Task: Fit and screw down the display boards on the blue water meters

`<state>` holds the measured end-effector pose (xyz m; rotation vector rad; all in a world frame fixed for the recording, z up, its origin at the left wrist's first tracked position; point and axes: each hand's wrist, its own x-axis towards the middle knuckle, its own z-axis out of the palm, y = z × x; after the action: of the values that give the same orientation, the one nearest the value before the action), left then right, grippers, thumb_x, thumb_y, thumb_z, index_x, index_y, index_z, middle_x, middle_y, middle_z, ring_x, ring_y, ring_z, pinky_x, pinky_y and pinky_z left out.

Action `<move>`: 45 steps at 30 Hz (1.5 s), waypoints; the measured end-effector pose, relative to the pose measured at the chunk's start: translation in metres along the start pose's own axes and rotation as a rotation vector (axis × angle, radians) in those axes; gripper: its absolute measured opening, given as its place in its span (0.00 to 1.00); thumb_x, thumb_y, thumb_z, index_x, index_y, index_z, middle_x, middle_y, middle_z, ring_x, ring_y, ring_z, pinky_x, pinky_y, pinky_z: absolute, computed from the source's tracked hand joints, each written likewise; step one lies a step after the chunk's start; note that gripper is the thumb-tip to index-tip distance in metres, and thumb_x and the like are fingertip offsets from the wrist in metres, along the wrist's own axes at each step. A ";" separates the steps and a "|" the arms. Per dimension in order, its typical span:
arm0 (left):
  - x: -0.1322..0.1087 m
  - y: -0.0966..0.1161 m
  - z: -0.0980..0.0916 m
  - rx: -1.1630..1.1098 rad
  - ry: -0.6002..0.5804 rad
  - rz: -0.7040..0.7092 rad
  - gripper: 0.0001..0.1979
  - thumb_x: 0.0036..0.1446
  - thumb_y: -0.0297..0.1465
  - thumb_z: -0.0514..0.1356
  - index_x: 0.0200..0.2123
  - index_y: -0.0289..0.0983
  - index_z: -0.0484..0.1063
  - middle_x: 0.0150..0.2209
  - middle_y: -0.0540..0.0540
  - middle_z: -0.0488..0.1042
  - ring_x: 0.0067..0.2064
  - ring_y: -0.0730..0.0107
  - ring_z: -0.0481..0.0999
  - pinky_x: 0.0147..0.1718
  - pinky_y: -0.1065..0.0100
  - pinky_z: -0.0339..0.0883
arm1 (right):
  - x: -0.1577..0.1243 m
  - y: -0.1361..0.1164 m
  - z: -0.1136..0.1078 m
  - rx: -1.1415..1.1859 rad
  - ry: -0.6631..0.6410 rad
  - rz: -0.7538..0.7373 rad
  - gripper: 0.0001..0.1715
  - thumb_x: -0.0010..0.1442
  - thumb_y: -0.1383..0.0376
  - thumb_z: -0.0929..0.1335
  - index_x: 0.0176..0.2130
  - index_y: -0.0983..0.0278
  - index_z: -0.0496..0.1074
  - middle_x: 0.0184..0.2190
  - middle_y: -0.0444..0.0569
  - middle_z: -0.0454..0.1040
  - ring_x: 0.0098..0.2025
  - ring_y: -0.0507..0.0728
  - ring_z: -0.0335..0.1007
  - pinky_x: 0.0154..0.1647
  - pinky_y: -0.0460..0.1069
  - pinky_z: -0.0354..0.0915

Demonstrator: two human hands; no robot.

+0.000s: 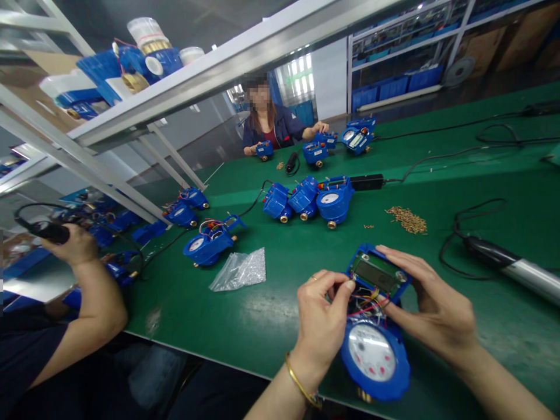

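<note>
**Both hands close on the display housing of a blue meter at the table's near edge**

The blue meter (371,357) sits at the near edge of the green table (262,326), its round dial facing up. Its display housing (378,274) stands raised on the side toward the far edge, with coloured wires (367,303) running between the two parts. The left hand (322,315) pinches the housing's lower left corner between thumb and fingers; whether a small part is also caught there is hard to tell. The right hand (431,297) clasps the housing's right side, fingers along the upper edge and thumb below.

Farther in from the near edge lies a pile of brass-coloured pieces (409,220), with a silver-and-black tool (514,262) to its right. A clear plastic bag (240,271) lies left of the hands, just beside an opened meter (207,248). Three meters (306,198) stand in a row toward the far edge, where a co-worker (284,125) touches others. Toward the table's left end, another co-worker's hand (76,248) grips a black tool (52,230).
</note>
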<state>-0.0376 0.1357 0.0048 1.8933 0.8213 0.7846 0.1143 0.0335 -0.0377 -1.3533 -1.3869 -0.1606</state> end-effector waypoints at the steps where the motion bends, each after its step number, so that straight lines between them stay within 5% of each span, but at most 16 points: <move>1: 0.001 -0.001 -0.001 0.027 -0.003 0.040 0.08 0.59 0.25 0.63 0.28 0.36 0.79 0.26 0.51 0.74 0.30 0.72 0.70 0.32 0.71 0.61 | -0.001 0.000 0.001 0.029 -0.010 0.028 0.39 0.59 0.72 0.73 0.65 0.60 0.62 0.59 0.56 0.69 0.61 0.62 0.67 0.63 0.58 0.64; 13: 0.016 -0.018 -0.016 0.362 -0.024 0.471 0.07 0.55 0.27 0.69 0.26 0.34 0.77 0.24 0.49 0.77 0.23 0.72 0.74 0.26 0.71 0.67 | 0.010 0.005 -0.009 0.133 -0.201 0.135 0.35 0.62 0.68 0.71 0.64 0.56 0.61 0.60 0.53 0.69 0.62 0.61 0.67 0.64 0.56 0.65; 16: 0.030 -0.014 -0.024 0.340 -0.030 0.445 0.19 0.49 0.33 0.73 0.44 0.34 0.78 0.36 0.43 0.81 0.32 0.66 0.79 0.32 0.67 0.74 | 0.012 0.005 -0.011 0.141 -0.227 0.180 0.34 0.62 0.67 0.71 0.63 0.54 0.62 0.60 0.51 0.70 0.61 0.59 0.68 0.64 0.53 0.65; 19: 0.049 -0.012 -0.031 0.261 -0.294 0.525 0.41 0.46 0.34 0.75 0.63 0.38 0.66 0.57 0.38 0.75 0.57 0.56 0.77 0.56 0.58 0.72 | 0.010 0.002 -0.010 0.230 -0.223 0.242 0.34 0.60 0.66 0.72 0.62 0.53 0.61 0.59 0.50 0.70 0.60 0.58 0.69 0.60 0.48 0.69; 21: 0.058 -0.012 -0.034 0.193 -0.486 0.549 0.41 0.46 0.32 0.75 0.63 0.40 0.66 0.61 0.39 0.73 0.62 0.56 0.73 0.62 0.57 0.67 | 0.008 0.000 -0.008 0.298 -0.200 0.280 0.34 0.59 0.67 0.73 0.60 0.53 0.60 0.58 0.50 0.72 0.59 0.57 0.71 0.57 0.46 0.70; 23: 0.060 -0.015 -0.033 0.135 -0.529 0.518 0.38 0.46 0.31 0.75 0.61 0.38 0.69 0.59 0.40 0.75 0.59 0.58 0.76 0.60 0.61 0.68 | 0.007 0.002 -0.008 0.329 -0.181 0.305 0.34 0.58 0.67 0.73 0.59 0.53 0.60 0.56 0.50 0.73 0.58 0.57 0.72 0.57 0.47 0.71; 29: 0.042 -0.020 -0.031 0.165 -0.298 0.543 0.33 0.48 0.32 0.74 0.58 0.36 0.70 0.55 0.38 0.78 0.56 0.58 0.78 0.58 0.58 0.72 | 0.012 -0.002 -0.039 0.292 -0.244 0.384 0.46 0.56 0.62 0.76 0.66 0.52 0.57 0.68 0.52 0.60 0.68 0.64 0.59 0.62 0.57 0.69; 33: 0.035 -0.021 -0.031 0.238 -0.177 0.682 0.31 0.55 0.29 0.69 0.61 0.35 0.66 0.58 0.37 0.76 0.60 0.58 0.76 0.60 0.55 0.72 | 0.015 -0.037 -0.044 0.132 0.138 0.386 0.20 0.62 0.64 0.72 0.53 0.51 0.74 0.50 0.48 0.77 0.46 0.60 0.77 0.41 0.52 0.78; 40: 0.037 -0.027 -0.027 0.334 -0.079 0.863 0.27 0.63 0.28 0.62 0.63 0.33 0.61 0.59 0.33 0.74 0.64 0.57 0.71 0.60 0.54 0.72 | 0.010 -0.074 -0.006 -0.153 -0.127 0.115 0.08 0.64 0.69 0.69 0.43 0.58 0.77 0.33 0.44 0.80 0.32 0.55 0.74 0.32 0.50 0.70; 45: 0.035 -0.030 -0.029 0.341 -0.039 0.849 0.27 0.62 0.26 0.62 0.63 0.34 0.61 0.59 0.34 0.73 0.64 0.57 0.71 0.61 0.54 0.71 | -0.005 -0.061 -0.001 -0.271 -0.021 0.317 0.10 0.66 0.61 0.68 0.39 0.61 0.80 0.27 0.46 0.77 0.26 0.55 0.70 0.27 0.50 0.66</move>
<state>-0.0467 0.1885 -0.0047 2.5884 0.0798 1.1462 0.0676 0.0092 -0.0067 -1.7862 -1.1784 -0.1248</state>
